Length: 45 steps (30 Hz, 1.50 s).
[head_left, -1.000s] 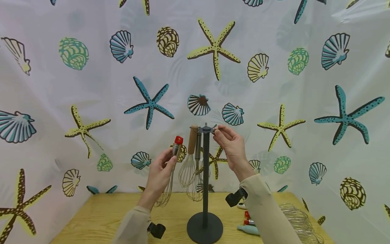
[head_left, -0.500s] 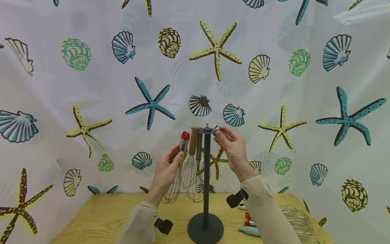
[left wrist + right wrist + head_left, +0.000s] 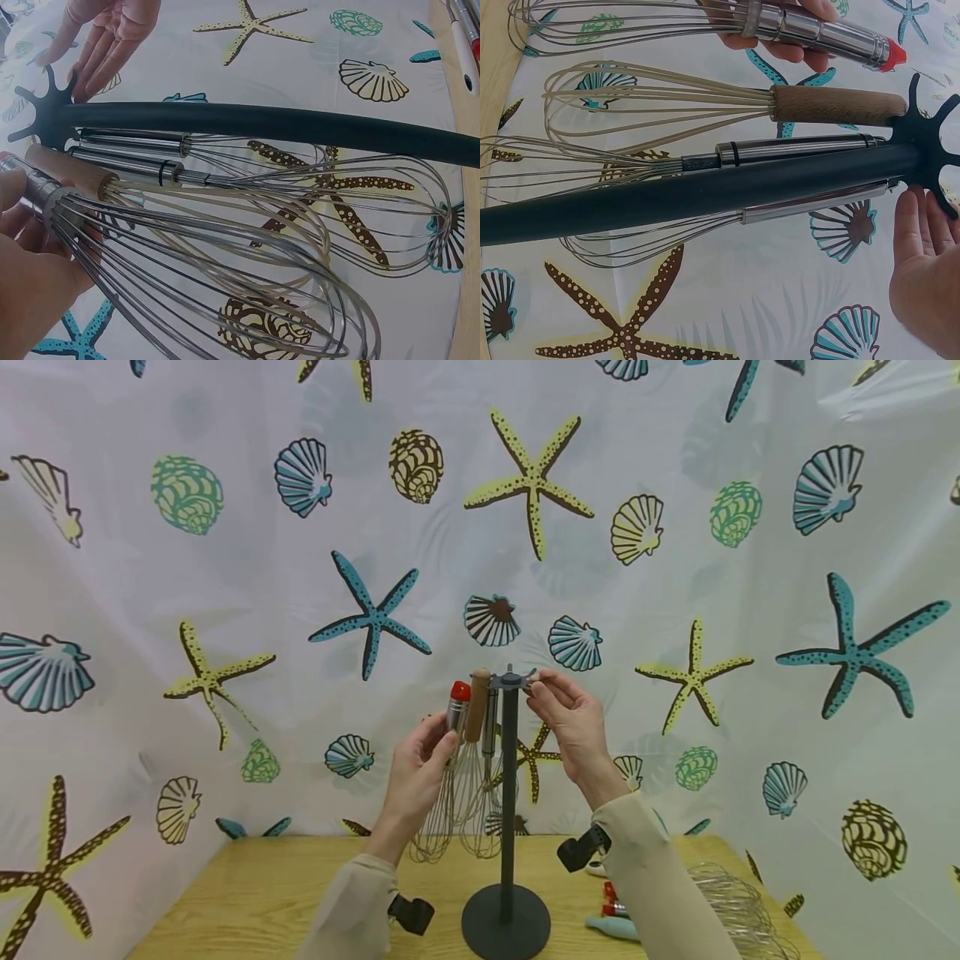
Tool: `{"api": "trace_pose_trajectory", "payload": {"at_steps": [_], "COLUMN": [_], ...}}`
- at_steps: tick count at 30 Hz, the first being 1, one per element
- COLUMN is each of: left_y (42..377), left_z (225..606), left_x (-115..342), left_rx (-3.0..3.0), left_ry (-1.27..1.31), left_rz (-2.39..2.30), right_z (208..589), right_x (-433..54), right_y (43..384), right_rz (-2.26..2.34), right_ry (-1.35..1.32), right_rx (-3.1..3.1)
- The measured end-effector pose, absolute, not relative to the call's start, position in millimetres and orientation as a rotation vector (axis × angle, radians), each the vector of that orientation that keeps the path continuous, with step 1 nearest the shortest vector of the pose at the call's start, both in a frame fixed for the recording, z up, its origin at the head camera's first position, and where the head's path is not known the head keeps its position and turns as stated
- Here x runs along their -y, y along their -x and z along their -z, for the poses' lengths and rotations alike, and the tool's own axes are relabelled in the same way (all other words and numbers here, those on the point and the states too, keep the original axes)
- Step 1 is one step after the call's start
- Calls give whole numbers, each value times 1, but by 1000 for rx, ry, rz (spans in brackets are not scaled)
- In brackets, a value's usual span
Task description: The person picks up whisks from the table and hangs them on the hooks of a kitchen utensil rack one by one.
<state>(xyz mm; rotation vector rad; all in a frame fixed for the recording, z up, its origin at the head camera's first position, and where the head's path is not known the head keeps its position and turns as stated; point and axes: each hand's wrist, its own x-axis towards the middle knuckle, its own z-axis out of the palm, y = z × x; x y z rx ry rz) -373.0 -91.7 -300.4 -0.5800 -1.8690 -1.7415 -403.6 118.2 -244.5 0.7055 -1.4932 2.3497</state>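
My left hand (image 3: 414,772) grips the steel handle of a red-capped balloon whisk (image 3: 460,692), held nearly upright with the wires down. Just right of it, a wooden-handled whisk (image 3: 476,714) hangs from the dark hook stand (image 3: 507,793). Two steel-handled whisks hang there too: one larger whisk (image 3: 799,148) and one slimmer whisk (image 3: 810,208), on either side of the post in the right wrist view. At the top of the stand, my right hand (image 3: 576,727) pinches a hook between thumb and fingers. The red cap is beside the wooden handle, left of the hooks.
The stand's round base rests on the wooden table (image 3: 247,893). At the right, partly behind the right sleeve, lie a heap of wire whisk heads (image 3: 731,902), a pale blue handle (image 3: 615,927) and red-ended handles (image 3: 611,893). A shell-patterned sheet (image 3: 450,543) surrounds the table.
My left hand has carried the red-capped whisk rightward and slightly up, closer to the wooden-handled whisk and the hooks. My right hand has stayed at the stand's top.
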Motion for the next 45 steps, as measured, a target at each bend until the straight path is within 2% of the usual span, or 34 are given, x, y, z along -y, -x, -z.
{"api": "trace_pose_trajectory", "payload": {"at_steps": [13,45], "left_y": [371,374], "left_z": [297,296], "left_x": [81,64], "left_rx": [1862,1804], "left_ry": [529,630], "left_rz": [1744,1785], "right_z": [245,246], "right_x": [-120,-121], "right_y": [408,407], "right_rz": [-2321,-2351], "right_ry": [-731,-710], "right_rx": [1503,1479]}}
